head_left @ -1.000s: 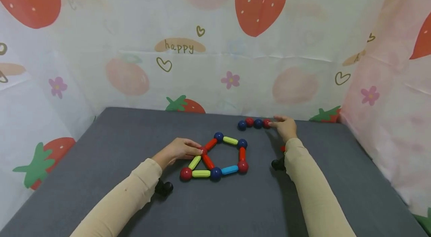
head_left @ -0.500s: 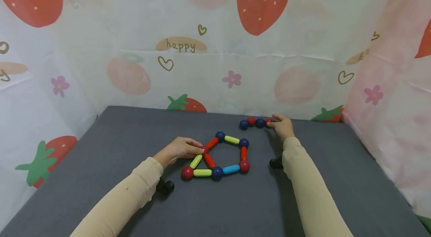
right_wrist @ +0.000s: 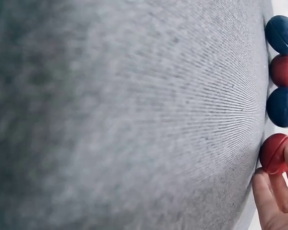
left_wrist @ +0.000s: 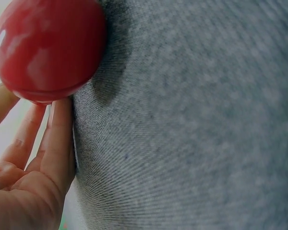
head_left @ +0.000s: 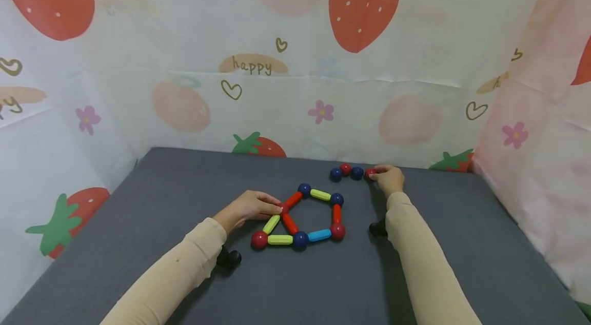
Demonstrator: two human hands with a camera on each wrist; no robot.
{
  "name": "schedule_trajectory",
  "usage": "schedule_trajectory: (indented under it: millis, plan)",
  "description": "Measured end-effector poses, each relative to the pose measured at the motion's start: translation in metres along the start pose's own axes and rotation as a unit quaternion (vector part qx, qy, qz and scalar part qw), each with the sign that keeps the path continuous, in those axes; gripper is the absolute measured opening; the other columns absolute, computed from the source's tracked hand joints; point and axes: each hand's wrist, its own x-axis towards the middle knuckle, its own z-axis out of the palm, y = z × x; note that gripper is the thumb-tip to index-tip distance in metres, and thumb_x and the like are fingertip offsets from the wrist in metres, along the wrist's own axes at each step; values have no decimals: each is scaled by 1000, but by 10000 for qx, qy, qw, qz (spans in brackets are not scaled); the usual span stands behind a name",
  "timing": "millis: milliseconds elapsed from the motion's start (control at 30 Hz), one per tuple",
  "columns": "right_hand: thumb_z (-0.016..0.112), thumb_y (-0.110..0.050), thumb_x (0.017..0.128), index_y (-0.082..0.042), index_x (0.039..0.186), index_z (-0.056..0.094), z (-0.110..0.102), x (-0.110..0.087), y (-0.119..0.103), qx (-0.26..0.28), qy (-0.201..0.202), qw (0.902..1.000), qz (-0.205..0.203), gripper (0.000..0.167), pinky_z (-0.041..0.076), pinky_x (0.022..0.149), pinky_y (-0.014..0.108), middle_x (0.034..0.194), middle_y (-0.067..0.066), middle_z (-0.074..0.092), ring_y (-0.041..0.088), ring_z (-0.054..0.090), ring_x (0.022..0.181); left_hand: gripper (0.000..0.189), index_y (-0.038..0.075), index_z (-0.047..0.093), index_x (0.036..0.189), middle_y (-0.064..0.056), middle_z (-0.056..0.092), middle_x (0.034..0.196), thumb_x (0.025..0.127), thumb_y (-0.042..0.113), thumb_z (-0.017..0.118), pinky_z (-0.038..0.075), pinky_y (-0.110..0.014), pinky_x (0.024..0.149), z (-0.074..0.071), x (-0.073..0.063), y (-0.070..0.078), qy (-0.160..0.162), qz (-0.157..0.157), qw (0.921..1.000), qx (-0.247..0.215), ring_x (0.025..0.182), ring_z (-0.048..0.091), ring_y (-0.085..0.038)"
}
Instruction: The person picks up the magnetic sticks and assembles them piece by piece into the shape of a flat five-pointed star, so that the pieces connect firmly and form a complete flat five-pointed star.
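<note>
In view you have five red balls (head_left: 259,240) and five blue balls (head_left: 300,240), plus three red rods (head_left: 290,224), three yellow rods (head_left: 280,240) and just one blue rod (head_left: 319,235).

Looks like a curtained-off indoor space, with white strawberry-printed sheeting (head_left: 277,115) from nine to three o'clock around a dark-grey fabric-topped table (head_left: 295,289).

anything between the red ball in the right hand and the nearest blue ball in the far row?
Nothing, just a narrow bare gap: the right wrist view shows the red ball standing apart from the blue ball.
</note>
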Motion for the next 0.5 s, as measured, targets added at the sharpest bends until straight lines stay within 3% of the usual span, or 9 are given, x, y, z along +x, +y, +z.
schedule_trajectory:
  millis: [133, 200, 367, 500]
  plan:
    - [66, -14, 95, 4, 127, 64, -5, -9, 1, 101, 34, 9999, 33, 36, 52, 89, 41, 134, 27, 58, 36, 58, 114, 36, 5, 71, 120, -13, 67, 125, 88, 20, 77, 58, -36, 94, 2, 0, 1, 0, -56, 10000, -17, 99, 70, -16]
    - [66, -14, 96, 4, 129, 62, -9, -15, -1, 335, -68, 9994, 69, 38, 55, 90, 39, 134, 27, 58, 36, 62, 113, 36, 5, 70, 121, -13, 67, 125, 88, 20, 76, 57, -36, 95, 2, 0, 2, 0, -65, 10000, -13, 100, 70, -17]
    - [64, -8, 96, 7, 138, 53, -19, -35, -7, 1134, -662, 9913, 129, 45, 49, 108, 42, 146, 27, 48, 37, 56, 129, 37, 4, 69, 122, -14, 67, 126, 89, 19, 75, 57, -36, 95, 1, -1, 3, 9, -103, 9999, -57, 101, 70, -16]
    - [64, -9, 96, 7, 139, 52, -26, -57, -9, 1299, -1075, 9857, -3, 47, 46, 110, 42, 148, 25, 45, 36, 52, 134, 37, 4, 70, 121, -14, 67, 125, 88, 18, 76, 57, -34, 94, 1, -1, 3, 18, -110, 9998, -155, 96, 71, -14]
